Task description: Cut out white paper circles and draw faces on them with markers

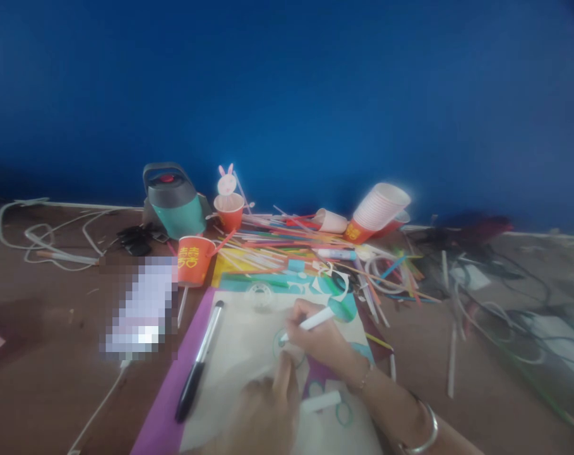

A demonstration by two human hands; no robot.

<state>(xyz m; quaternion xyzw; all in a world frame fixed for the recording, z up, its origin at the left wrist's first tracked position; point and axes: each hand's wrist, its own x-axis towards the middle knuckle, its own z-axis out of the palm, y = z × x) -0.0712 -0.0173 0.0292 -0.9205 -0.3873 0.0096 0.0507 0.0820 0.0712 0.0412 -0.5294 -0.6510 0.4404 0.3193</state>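
My right hand [315, 338] is closed on a white pen [310, 323], its tip down on a cream sheet of paper [242, 354] where a small green ring is drawn. My left hand [263, 414] rests flat on the lower part of that sheet, thumb pointing up toward the pen tip, holding nothing. A black marker [199, 363] lies at the sheet's left edge, across a purple sheet [173, 392]. A white cap or stick [321, 402] lies just right of my left hand. Bracelets ring my right wrist.
Behind the paper lie several coloured straws [287, 237], red paper cups [194, 259], a stack of cups [379, 212] on its side, a teal jug [175, 202] and a bunny-topped cup [228, 208]. Cables [499, 303] sprawl right and far left. A blurred-out object [142, 306] sits left.
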